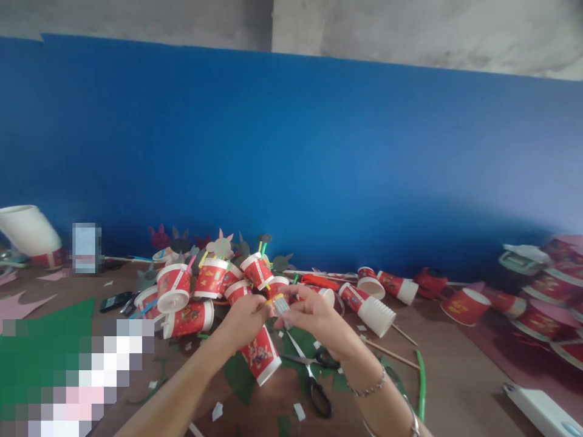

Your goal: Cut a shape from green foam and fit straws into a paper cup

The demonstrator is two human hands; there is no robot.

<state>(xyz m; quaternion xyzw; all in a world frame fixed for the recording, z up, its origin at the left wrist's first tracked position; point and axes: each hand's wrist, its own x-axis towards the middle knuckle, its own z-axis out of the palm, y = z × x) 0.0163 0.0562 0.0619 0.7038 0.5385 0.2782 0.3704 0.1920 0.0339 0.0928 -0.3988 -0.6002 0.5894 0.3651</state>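
My left hand (pixel 248 318) is closed in a pinch on a thin yellow strip (pixel 274 298), which looks like a piece of drinking straw. Close beside it, my right hand (pixel 314 315) is closed on a small whitish piece (pixel 281 306); its exact kind is too blurred to tell. Fingertips of the two hands almost meet. Under them a red paper cup (pixel 260 357) lies tilted on the brown table. Black-handled scissors (pixel 311 370) lie spread on the table just below my right hand.
Decorated red cups with paper animal heads (pixel 221 246) crowd the back left. Stacked cups (pixel 371 311) lie at the right, near sticks and a green strip (pixel 421 385). Green paper (pixel 45 358) covers the left side. A blue partition (pixel 291 152) stands behind.
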